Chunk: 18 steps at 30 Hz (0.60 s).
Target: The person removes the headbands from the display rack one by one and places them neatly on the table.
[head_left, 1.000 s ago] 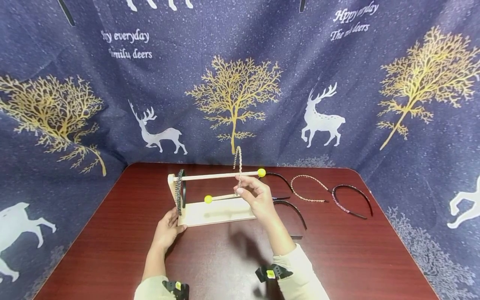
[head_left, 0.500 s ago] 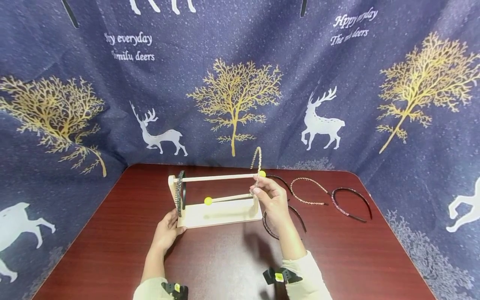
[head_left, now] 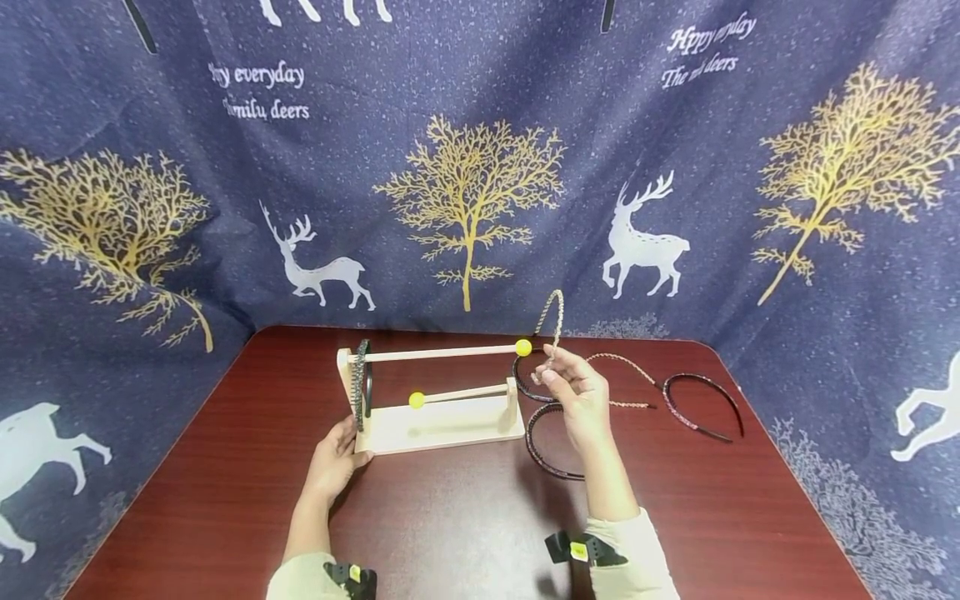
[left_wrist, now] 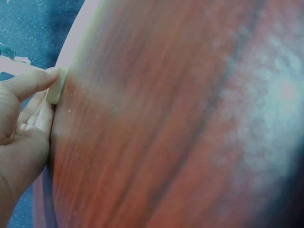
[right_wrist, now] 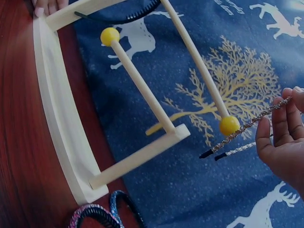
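A wooden headband rack (head_left: 442,427) stands on the table, with two rods ending in yellow balls. My left hand (head_left: 332,468) grips the left end of its base; in the left wrist view the thumb lies on the wood (left_wrist: 56,88). A dark beaded headband (head_left: 358,387) hangs on the upper rod by the left upright. My right hand (head_left: 583,404) pinches a beige braided headband (head_left: 559,315), arch up, just right of the upper rod's yellow ball (head_left: 523,347). In the right wrist view, the headband's black tips (right_wrist: 206,154) point toward the rack, near that ball (right_wrist: 229,125).
Right of the rack lie dark headbands (head_left: 531,446), partly behind my right hand. Farther right are another beige braided headband (head_left: 628,360) and a dark one with a pink section (head_left: 677,408). A blue curtain (head_left: 465,83) hangs behind the table (head_left: 750,517).
My right hand has moved right with the beige headband, from around the upper rod to beyond its yellow ball. The left hand stays on the rack's base.
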Motion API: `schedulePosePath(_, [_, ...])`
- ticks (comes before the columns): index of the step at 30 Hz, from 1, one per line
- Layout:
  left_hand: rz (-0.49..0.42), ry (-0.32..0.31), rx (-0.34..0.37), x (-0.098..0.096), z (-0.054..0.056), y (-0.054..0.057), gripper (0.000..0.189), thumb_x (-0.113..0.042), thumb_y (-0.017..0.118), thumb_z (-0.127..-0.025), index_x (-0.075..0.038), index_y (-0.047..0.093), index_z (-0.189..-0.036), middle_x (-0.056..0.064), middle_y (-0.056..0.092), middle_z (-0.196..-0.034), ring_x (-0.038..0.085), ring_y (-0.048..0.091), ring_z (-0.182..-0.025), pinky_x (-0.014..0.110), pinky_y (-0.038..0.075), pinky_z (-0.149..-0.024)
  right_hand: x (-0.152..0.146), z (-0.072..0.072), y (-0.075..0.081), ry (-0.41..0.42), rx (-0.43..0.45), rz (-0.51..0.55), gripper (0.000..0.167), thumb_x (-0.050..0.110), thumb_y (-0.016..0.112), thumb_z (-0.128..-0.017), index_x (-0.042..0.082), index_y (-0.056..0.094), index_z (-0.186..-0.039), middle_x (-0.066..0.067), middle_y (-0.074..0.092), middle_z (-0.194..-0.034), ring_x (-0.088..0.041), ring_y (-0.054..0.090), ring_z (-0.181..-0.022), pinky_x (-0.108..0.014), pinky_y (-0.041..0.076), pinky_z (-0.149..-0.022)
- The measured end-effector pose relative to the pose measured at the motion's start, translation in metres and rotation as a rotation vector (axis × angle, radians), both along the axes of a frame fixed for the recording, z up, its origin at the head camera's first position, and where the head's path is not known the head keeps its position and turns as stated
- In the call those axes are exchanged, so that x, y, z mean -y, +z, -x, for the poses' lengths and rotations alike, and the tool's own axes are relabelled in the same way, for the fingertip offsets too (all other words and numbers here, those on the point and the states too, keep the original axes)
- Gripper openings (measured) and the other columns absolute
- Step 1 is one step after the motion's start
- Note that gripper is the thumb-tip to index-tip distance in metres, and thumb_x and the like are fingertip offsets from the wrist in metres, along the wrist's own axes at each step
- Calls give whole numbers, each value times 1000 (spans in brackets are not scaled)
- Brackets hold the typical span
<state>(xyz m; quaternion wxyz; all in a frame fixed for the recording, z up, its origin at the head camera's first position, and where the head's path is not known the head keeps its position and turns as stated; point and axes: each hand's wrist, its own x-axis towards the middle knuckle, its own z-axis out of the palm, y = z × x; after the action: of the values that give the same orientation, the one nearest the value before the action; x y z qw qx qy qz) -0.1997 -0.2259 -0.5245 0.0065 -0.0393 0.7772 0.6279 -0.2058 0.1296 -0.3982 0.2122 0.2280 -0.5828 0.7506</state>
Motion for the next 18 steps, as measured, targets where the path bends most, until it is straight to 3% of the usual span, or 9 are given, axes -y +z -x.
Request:
schedulePosePath(9, [6, 2, 4, 0, 1, 0, 75, 14, 62, -78, 10, 22, -142, 28, 26, -144, 34, 26, -133, 33, 29, -107, -19, -8, -7, 23, -4, 24, 33, -16, 53, -85, -4, 63, -114, -5, 67, -86, -17, 65, -78, -31, 56, -77])
schedulePosePath(18, [11, -1, 6, 0, 2, -1, 75, 13, 62, -79, 9, 21, -142, 27, 27, -144, 34, 26, -133, 33, 29, -107, -42, -18, -20, 6, 39, -11, 29, -17, 53, -84, -10, 61, -111, -6, 67, -85, -15, 64, -78, -26, 56, -74])
